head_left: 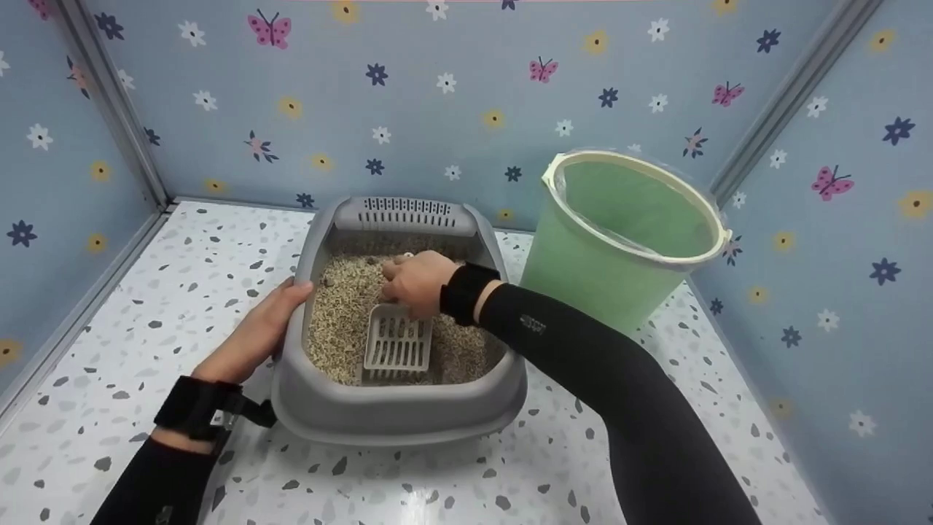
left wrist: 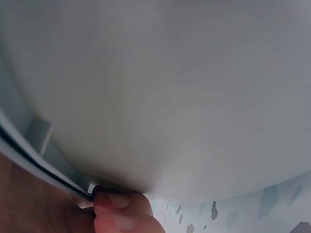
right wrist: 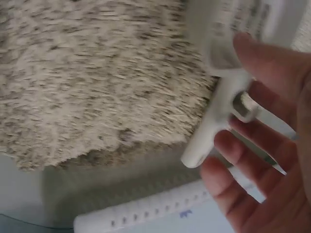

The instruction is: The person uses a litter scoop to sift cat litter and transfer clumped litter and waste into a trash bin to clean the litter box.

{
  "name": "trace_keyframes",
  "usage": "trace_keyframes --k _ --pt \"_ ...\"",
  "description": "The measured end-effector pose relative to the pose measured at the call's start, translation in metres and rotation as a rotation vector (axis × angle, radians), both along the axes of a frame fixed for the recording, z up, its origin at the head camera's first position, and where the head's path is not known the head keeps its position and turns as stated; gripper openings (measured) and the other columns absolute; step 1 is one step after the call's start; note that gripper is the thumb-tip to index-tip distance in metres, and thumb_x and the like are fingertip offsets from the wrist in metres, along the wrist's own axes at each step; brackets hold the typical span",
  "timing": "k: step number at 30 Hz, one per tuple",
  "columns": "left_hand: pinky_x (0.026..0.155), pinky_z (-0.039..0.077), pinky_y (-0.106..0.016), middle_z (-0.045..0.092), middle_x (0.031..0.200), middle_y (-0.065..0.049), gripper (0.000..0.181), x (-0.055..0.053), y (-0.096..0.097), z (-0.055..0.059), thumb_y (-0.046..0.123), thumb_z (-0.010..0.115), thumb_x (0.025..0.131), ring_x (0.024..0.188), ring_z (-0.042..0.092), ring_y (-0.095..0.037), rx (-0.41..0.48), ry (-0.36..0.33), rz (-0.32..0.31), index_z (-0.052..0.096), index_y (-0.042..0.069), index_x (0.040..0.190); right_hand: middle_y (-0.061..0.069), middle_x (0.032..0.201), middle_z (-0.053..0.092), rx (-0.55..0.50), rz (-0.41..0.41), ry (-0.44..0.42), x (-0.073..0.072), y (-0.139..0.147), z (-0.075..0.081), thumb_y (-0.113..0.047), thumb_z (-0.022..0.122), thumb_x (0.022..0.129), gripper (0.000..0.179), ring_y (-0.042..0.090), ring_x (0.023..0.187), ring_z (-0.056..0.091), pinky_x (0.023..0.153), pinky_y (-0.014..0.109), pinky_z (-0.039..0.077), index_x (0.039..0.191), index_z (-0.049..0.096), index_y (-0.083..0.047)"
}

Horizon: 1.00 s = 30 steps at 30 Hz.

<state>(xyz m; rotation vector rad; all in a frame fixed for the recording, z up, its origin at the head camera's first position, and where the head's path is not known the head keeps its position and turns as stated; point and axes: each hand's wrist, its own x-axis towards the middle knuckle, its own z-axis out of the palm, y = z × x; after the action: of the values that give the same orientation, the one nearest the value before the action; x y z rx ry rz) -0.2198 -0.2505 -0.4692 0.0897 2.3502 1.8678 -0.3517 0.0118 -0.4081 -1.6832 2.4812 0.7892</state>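
A grey litter box (head_left: pixel 397 415) holds tan, grainy litter (head_left: pixel 339 299). My left hand (head_left: pixel 251 332) grips its left rim; in the left wrist view, fingertips (left wrist: pixel 121 213) curl below the box's underside (left wrist: pixel 184 97). Over the litter is my right hand (head_left: pixel 419 284), by a pale slotted litter scoop (head_left: pixel 397 361). Seen from the right wrist, the fingers (right wrist: pixel 235 194) are spread loosely beside the scoop's handle (right wrist: pixel 209 131), not wrapped round it. The thumb lies over the scoop's head; whether it presses there is unclear.
A green bin (head_left: pixel 583 270) with a cream rim and clear liner stands right of the box. Blue flowered walls (head_left: pixel 437 109) enclose the back and sides. The floor (head_left: pixel 197 284) is speckled white.
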Motion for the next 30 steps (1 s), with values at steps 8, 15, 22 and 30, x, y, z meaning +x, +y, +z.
trace_keyframes --k 8,15,22,30 --pt "0.105 0.048 -0.053 0.043 0.158 -0.031 0.087 -0.001 0.001 -0.001 0.07 0.035 0.114 0.134 0.05 -0.046 -0.023 0.013 -0.006 0.009 0.018 0.18 0.004 0.125 0.071 0.025 0.004 -0.001 -0.003 0.002 -0.004 -0.029 0.078 0.104 0.011 0.024 0.115 0.063 0.086 0.037 0.061 0.112 0.078 -0.021" --pt "0.11 0.047 -0.056 0.042 0.16 -0.032 0.088 0.0 0.0 -0.002 0.069 0.036 0.115 0.138 0.049 -0.048 -0.017 0.018 0.009 0.011 0.015 0.18 0.002 0.1 0.075 -0.105 0.064 0.042 -0.008 0.004 0.001 -0.032 0.072 0.107 0.016 0.026 0.103 0.052 0.084 0.04 0.029 0.097 0.078 -0.022" --pt "0.112 0.045 -0.051 0.046 0.157 -0.031 0.089 -0.001 0.0 -0.002 0.067 0.037 0.115 0.137 0.051 -0.045 -0.026 0.023 0.012 0.013 0.011 0.179 0.0 0.07 0.055 -0.03 -0.003 0.062 0.004 0.005 0.043 -0.016 0.067 0.1 0.007 0.023 0.076 0.05 0.112 0.051 0.044 0.095 0.062 -0.018" --pt "0.099 0.05 -0.044 0.052 0.144 -0.031 0.089 -0.001 -0.001 -0.001 0.07 0.035 0.114 0.124 0.056 -0.044 -0.054 0.021 0.018 0.017 0.011 0.178 -0.002 0.075 0.043 0.1 -0.115 0.038 0.022 0.006 0.079 -0.007 0.064 0.101 0.029 0.017 0.067 0.039 0.061 0.037 0.046 0.081 0.045 -0.018"
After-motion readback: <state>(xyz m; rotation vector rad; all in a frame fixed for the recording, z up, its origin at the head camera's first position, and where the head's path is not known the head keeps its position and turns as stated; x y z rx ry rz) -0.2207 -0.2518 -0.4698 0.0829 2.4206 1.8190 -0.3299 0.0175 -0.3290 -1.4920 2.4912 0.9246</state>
